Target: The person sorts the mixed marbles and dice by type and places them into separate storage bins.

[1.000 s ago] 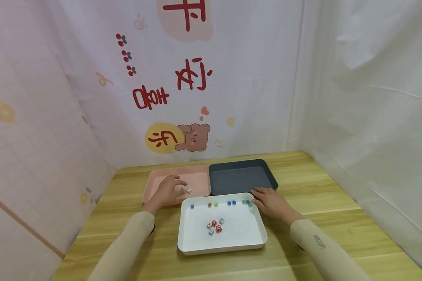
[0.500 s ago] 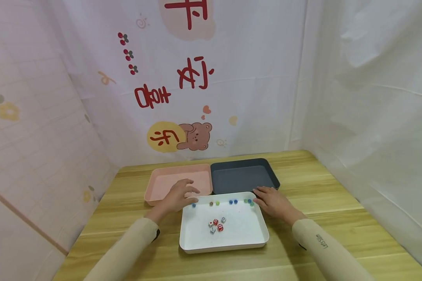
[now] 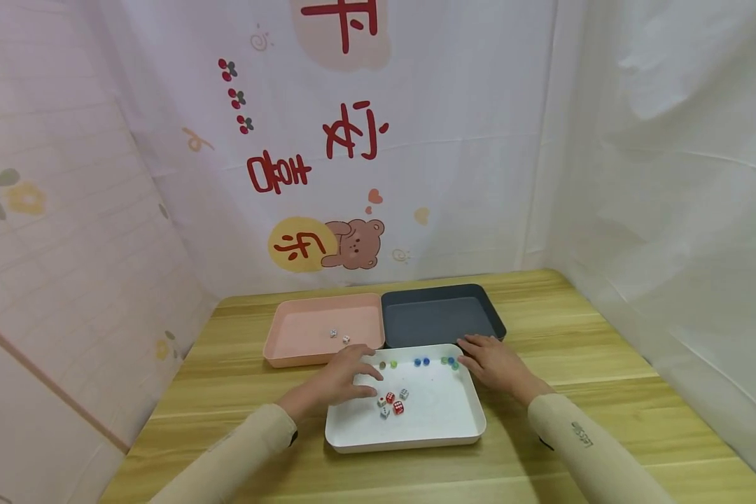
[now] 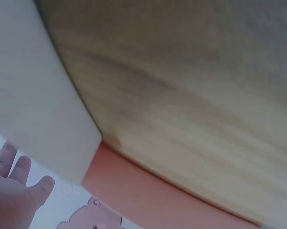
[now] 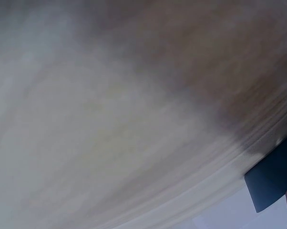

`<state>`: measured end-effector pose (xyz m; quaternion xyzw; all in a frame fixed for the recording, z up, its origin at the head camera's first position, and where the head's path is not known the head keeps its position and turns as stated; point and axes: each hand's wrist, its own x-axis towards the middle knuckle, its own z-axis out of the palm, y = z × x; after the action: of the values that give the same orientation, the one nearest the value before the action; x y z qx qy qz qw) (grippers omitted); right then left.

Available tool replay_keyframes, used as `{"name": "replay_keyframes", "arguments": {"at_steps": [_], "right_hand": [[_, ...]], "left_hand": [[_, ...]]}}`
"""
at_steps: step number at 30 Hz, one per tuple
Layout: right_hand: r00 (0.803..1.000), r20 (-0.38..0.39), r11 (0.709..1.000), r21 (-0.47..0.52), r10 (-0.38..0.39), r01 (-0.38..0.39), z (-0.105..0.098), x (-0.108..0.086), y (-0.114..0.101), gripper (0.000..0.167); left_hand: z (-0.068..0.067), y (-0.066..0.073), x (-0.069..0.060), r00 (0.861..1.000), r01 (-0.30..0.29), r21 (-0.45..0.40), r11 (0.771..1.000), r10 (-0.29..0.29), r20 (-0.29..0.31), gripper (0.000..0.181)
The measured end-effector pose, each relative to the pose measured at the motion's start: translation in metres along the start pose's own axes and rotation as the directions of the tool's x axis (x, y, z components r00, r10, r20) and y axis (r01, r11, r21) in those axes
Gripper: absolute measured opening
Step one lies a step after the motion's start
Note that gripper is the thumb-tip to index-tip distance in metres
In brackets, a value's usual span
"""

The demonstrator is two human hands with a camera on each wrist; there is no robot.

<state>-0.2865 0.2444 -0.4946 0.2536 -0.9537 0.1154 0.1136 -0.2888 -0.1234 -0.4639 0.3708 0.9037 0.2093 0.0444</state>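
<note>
In the head view my left hand (image 3: 343, 381) reaches over the left side of the white tray (image 3: 435, 427), fingers spread apart and nothing visible between them. Its fingertips are just left of a small group of dice: red dice (image 3: 398, 407) and white dice (image 3: 385, 413). Fingers of that hand (image 4: 12, 195) also show in the left wrist view, beyond the tray's wall. My right hand (image 3: 496, 364) rests at the white tray's far right corner with fairly straight fingers. Small blue beads (image 3: 421, 362) and green beads (image 3: 455, 365) lie along the tray's far side.
Behind the white tray stand a pink tray (image 3: 302, 329) on the left and a dark grey tray (image 3: 441, 318) on the right, side by side. Two white dice (image 3: 346, 339) lie in the pink one. A wooden table (image 3: 579, 350) carries everything, with white curtains around it.
My left hand has moved from above the pink tray toward the front right, over the white tray, uncovering the two dice in the pink tray. My right hand stays at the corner.
</note>
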Motion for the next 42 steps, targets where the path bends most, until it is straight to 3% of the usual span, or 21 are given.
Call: {"name": "replay_keyframes", "arguments": {"at_steps": [9,17,28,35,42], "right_hand": [[1.000,0.006,1.000,-0.012,0.002,-0.002,-0.001,0.000,0.000,0.045],[1.000,0.006,1.000,-0.010,0.002,-0.002,0.000,0.000,0.001,0.045],[1.000,0.013,1.000,-0.009,0.005,-0.005,0.001,0.000,0.002,0.046],[1.000,0.010,1.000,-0.006,0.009,-0.009,0.001,-0.001,0.002,0.046],[1.000,0.006,1.000,0.009,0.005,-0.005,0.001,-0.001,0.002,0.046]], "left_hand": [[0.012,0.004,0.001,0.994,-0.107,0.037,0.994,0.107,0.012,0.021],[0.016,0.006,0.003,0.996,-0.079,0.071,0.994,0.076,0.041,0.017],[0.019,0.002,0.003,0.996,-0.092,0.084,0.992,0.090,0.025,0.010],[0.011,0.000,0.004,0.998,-0.051,0.040,0.998,0.052,-0.024,0.010],[-0.010,-0.011,0.006,0.995,0.061,-0.018,0.998,-0.062,-0.082,0.008]]}}
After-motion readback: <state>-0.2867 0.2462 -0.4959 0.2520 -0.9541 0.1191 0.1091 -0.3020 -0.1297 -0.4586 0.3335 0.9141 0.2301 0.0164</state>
